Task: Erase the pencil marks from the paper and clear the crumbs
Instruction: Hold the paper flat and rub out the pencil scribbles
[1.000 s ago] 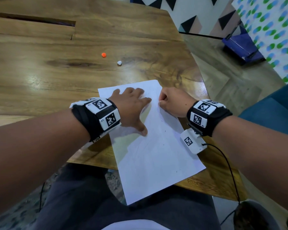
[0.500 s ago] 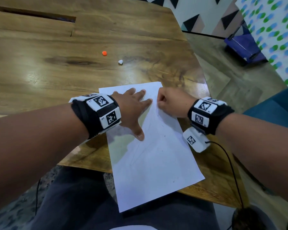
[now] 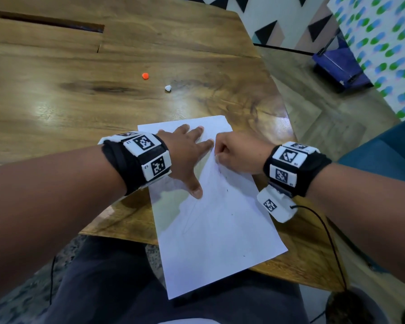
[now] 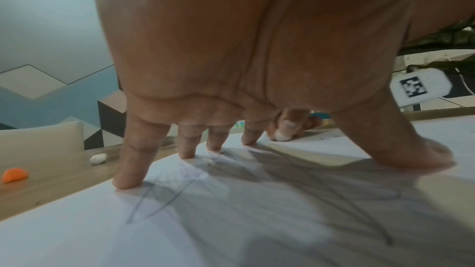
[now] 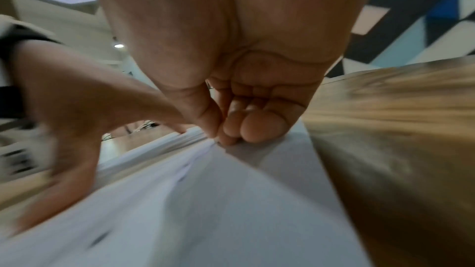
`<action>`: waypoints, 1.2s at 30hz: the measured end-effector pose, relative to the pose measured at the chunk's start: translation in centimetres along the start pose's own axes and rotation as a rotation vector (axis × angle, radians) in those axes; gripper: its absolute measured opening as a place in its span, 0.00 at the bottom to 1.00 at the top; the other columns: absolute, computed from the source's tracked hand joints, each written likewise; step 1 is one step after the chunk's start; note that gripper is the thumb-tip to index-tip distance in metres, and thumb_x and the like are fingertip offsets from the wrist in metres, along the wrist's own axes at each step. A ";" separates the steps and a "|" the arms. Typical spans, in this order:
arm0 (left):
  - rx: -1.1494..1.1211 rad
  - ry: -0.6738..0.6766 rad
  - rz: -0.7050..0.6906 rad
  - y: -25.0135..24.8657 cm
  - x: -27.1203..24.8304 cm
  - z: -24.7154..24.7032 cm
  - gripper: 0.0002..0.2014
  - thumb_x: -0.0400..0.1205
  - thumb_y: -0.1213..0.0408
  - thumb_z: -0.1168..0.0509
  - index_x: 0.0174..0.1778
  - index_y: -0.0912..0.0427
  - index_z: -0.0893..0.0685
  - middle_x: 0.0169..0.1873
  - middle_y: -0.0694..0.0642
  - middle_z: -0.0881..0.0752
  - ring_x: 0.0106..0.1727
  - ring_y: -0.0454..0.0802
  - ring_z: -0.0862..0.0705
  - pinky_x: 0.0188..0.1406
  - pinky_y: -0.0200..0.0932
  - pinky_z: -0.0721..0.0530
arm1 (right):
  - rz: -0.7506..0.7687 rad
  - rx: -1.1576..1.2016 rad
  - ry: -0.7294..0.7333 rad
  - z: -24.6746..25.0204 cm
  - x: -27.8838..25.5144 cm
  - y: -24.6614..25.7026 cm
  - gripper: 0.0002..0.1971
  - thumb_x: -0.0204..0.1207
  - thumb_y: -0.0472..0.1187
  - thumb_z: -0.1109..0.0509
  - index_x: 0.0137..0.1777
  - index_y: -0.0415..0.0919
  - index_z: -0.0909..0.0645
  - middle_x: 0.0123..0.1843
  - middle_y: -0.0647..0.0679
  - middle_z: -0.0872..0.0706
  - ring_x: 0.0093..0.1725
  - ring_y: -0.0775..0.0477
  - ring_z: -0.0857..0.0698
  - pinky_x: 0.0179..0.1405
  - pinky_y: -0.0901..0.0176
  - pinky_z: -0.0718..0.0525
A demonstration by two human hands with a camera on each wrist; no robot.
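A white sheet of paper [image 3: 220, 230] lies on the wooden table [image 3: 80, 101], its near end hanging over the front edge. Faint pencil marks [image 4: 159, 196] cross it, and dark crumbs [image 3: 226, 190] dot it. My left hand [image 3: 185, 155] presses flat on the sheet's upper part with its fingers spread. My right hand [image 3: 234, 153] is curled just right of the left index finger. It pinches a small white eraser [image 4: 282, 137] against the paper [image 4: 231, 230]. The right wrist view is blurred; it shows the curled fingers [image 5: 231, 129] on the sheet [image 5: 205, 210].
A small orange bit [image 3: 145, 76] and a small white bit [image 3: 168, 88] lie on the table beyond the paper. The table's right edge runs close to my right wrist, with a blue seat [image 3: 384, 155] past it. A black cable [image 3: 325, 230] hangs from the right wrist unit.
My right hand has slid a little toward me and closer to the left index finger, rubbing on the paper. The left hand stays pressed on the sheet.
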State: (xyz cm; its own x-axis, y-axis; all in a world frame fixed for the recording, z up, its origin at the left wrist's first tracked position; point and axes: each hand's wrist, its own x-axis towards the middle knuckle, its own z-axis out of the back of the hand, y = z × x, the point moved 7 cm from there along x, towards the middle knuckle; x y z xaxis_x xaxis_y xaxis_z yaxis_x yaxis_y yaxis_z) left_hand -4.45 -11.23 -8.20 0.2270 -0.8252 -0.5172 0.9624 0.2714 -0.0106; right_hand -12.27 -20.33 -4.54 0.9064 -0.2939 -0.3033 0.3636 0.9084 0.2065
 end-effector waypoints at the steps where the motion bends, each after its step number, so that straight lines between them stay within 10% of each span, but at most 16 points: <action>1: 0.002 0.003 0.002 0.0 0.0 0.0 0.70 0.60 0.21 0.27 0.89 0.41 0.62 0.90 0.51 0.64 0.90 0.61 0.61 0.77 0.76 0.31 | -0.046 0.019 -0.047 0.6 0.8 -0.7 0.05 0.80 0.40 0.35 0.50 0.43 0.18 0.44 0.52 0.16 0.47 0.47 0.18 0.37 0.60 0.25; 13: 0.018 0.001 0.013 0.0 -0.6 0.1 0.68 0.61 0.21 0.27 0.90 0.40 0.59 0.90 0.50 0.63 0.90 0.59 0.60 0.73 0.80 0.30 | 0.061 0.061 0.066 -1.9 -1.0 2.2 0.04 0.79 0.43 0.32 0.49 0.46 0.17 0.42 0.55 0.15 0.45 0.50 0.18 0.42 0.59 0.23; 23: 0.026 -0.008 0.022 -0.3 -0.8 0.2 0.69 0.63 0.22 0.28 0.90 0.45 0.62 0.90 0.49 0.63 0.90 0.59 0.60 0.72 0.81 0.30 | -0.180 0.115 -0.154 1.2 2.2 -1.3 0.07 0.79 0.39 0.33 0.46 0.37 0.15 0.46 0.46 0.10 0.48 0.44 0.13 0.41 0.56 0.19; 32: 0.014 0.007 0.019 -0.2 -0.7 0.1 0.69 0.63 0.22 0.27 0.90 0.43 0.62 0.90 0.49 0.65 0.90 0.59 0.61 0.73 0.81 0.31 | 0.080 0.058 0.130 -2.3 -2.7 3.5 0.05 0.79 0.43 0.33 0.48 0.45 0.16 0.43 0.52 0.12 0.44 0.51 0.18 0.38 0.63 0.21; 36: 0.012 0.002 0.016 -0.1 -0.6 0.0 0.69 0.63 0.22 0.28 0.90 0.43 0.63 0.90 0.50 0.64 0.90 0.59 0.61 0.73 0.81 0.31 | -0.075 0.071 -0.037 0.2 0.3 0.3 0.05 0.79 0.42 0.32 0.48 0.43 0.15 0.45 0.52 0.13 0.48 0.47 0.15 0.42 0.57 0.21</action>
State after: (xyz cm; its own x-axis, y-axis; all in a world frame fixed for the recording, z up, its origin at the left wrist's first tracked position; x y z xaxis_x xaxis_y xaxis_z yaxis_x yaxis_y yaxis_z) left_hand -4.71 -10.75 -7.85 0.2423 -0.8196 -0.5192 0.9604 0.2786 0.0085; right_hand -11.84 -20.20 -4.35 0.8829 -0.3723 -0.2862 0.4439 0.8604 0.2503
